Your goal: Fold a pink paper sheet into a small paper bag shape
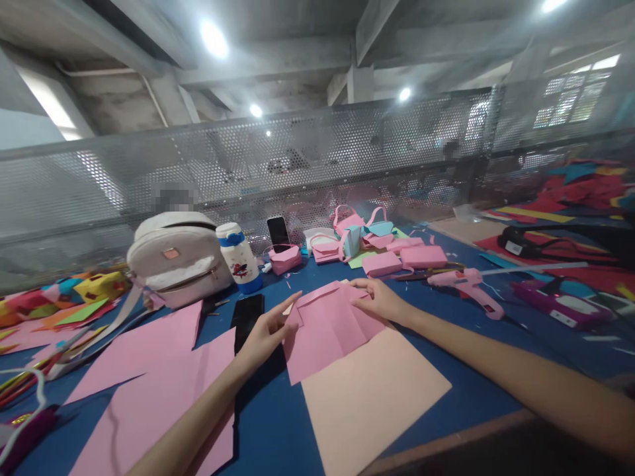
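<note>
A creased sheet of pink paper [322,337], its far edge folded over in a narrow strip, is held between my two hands. My left hand [268,334] grips its left edge, thumb on top and index finger stretched out along the side. At the far right corner my right hand [380,301] pinches the sheet between thumb and fingers. Partly under the pink paper lies a peach-coloured sheet [377,396] on the blue table [270,410]. Larger pink sheets [163,390] are spread beneath and beside my left forearm.
A dark phone [248,314] lies by my left hand. Behind stand a white backpack [181,258], a bottle [238,258] and several small paper bags [381,261]. A pink glue gun [469,287] and a purple device [560,304] are at right, before a perforated metal screen [307,158].
</note>
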